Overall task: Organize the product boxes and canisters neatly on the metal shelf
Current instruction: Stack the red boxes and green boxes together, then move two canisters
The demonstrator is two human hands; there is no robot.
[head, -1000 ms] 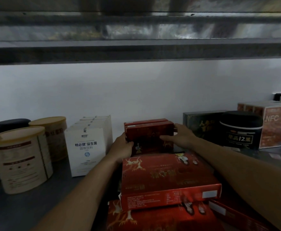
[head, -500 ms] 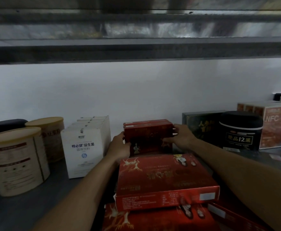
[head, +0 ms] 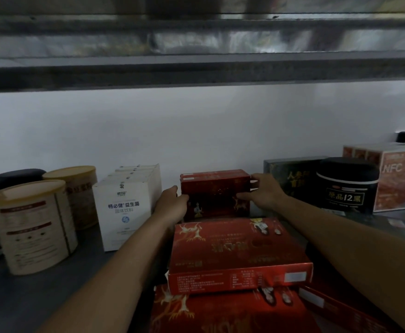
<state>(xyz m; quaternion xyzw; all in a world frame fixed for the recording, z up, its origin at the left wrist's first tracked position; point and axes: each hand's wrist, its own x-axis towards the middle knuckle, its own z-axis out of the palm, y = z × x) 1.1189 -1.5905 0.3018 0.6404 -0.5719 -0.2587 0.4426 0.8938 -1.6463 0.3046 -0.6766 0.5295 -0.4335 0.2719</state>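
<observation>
Still, left hand (head: 172,203) and right hand (head: 262,193) grip the small red box (head: 215,191) by its ends, barely moved.

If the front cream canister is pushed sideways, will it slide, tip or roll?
The front cream canister stands upright, so it probably slides. It looks taller than wide, so a high push might tip it; its round wall would then roll.

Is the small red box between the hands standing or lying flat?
Standing. The small red box shows its printed front to the camera, narrow top upward; the left hand and right hand hold its ends.
</observation>
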